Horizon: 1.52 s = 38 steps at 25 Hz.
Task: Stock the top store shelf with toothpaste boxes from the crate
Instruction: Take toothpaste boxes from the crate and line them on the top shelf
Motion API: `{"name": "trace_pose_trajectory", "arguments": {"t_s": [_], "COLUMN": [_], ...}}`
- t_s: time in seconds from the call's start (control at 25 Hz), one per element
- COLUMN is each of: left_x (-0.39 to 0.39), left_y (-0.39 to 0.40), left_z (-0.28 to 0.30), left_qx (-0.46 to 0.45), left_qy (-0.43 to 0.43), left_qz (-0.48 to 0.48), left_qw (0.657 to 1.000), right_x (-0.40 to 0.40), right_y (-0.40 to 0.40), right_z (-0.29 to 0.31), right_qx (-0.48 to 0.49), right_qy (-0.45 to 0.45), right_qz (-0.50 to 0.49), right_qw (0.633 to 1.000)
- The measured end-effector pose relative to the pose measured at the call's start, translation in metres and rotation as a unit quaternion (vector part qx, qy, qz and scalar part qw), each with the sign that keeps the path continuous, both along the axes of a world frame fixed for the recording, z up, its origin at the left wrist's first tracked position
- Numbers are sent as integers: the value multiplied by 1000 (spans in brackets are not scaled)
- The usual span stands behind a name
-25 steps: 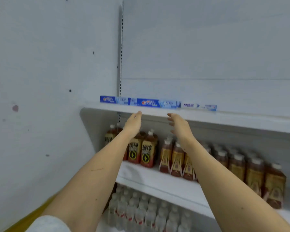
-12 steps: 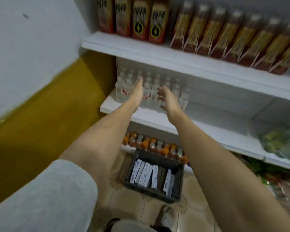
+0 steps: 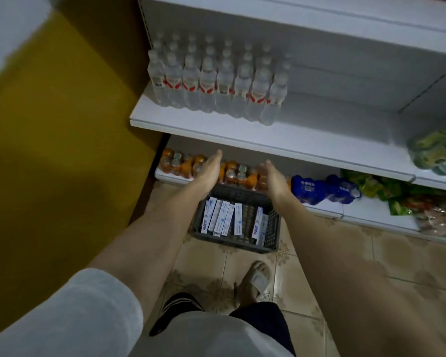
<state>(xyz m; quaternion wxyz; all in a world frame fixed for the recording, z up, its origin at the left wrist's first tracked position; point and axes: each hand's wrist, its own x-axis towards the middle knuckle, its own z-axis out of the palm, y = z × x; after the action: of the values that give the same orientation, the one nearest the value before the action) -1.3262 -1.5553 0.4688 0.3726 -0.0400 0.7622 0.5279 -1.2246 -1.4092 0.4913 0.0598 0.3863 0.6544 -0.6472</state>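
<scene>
A dark plastic crate [image 3: 273, 228] stands on the tiled floor against the bottom shelf. Several white-and-blue toothpaste boxes [image 3: 220, 215] lie side by side in it, most at its left, a few at its right. My left hand [image 3: 208, 169] and my right hand [image 3: 274, 176] are stretched out above the crate's far rim, palms facing each other, fingers straight, holding nothing. The top shelf is out of view.
Clear water bottles [image 3: 216, 81] fill the left of a white shelf [image 3: 242, 135]. Below it stand orange drink bottles [image 3: 180, 163], blue bottles [image 3: 319, 189] and green packets [image 3: 397, 194]. A yellow wall [image 3: 62, 124] is at left. My sandalled foot [image 3: 255, 279] stands before the crate.
My view has swung down from the top shelf to the floor. Both empty hands have dropped from the top shelf's edge to just above the crate.
</scene>
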Motion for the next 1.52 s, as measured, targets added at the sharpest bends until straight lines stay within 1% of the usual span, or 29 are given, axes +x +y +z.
{"name": "trace_pose_trajectory", "arguments": {"t_s": [0.08,0.16,0.2,0.32,0.36,0.48,0.6,0.64,0.72,0.88,0.96,1.04,1.12,1.24,1.36,1.4,1.52], "left_x": [5,7,13,40,46,71,101,108,116,102,88,71,56,39,30,29,39], "left_y": [13,26,36,76,87,111,117,116,110,101,101,100,95,89,81,80,91], "left_z": [-46,-114,-130,-117,-128,-188,-253,-271,-305,-385,-423,-467,-507,-561,-607,-623,-653], "left_qx": [-17,-47,-57,-83,-86,-111,-132,-134,-142,-141,-144,-151,-162,-192,-211,-203,-148], "left_qy": [-35,-65,-79,-104,-111,-161,-203,-203,-190,-194,-205,-207,-201,-155,-106,-112,-185], "left_qz": [12,25,27,12,2,-7,38,55,49,52,51,55,47,4,3,-6,-31], "left_qw": [999,997,995,991,990,981,970,968,970,969,967,965,965,969,972,973,971], "right_x": [7,13,16,28,34,54,68,70,69,52,41,28,13,-4,-14,-16,-13], "right_y": [13,28,39,68,76,93,91,89,84,72,69,68,69,58,34,28,27], "right_z": [-30,-54,-69,-108,-125,-193,-260,-281,-317,-392,-433,-478,-514,-571,-622,-641,-688], "right_qx": [-32,-64,-80,-120,-126,-140,-156,-166,-178,-184,-178,-153,-138,-128,-103,-83,17], "right_qy": [-30,-56,-68,-90,-98,-121,-158,-169,-183,-207,-210,-217,-223,-223,-208,-202,-218], "right_qz": [-20,-32,-36,-66,-70,-76,-68,-71,-75,-50,-21,19,23,27,49,45,1], "right_qw": [999,996,994,986,985,980,973,969,964,960,961,964,965,966,971,975,976]}}
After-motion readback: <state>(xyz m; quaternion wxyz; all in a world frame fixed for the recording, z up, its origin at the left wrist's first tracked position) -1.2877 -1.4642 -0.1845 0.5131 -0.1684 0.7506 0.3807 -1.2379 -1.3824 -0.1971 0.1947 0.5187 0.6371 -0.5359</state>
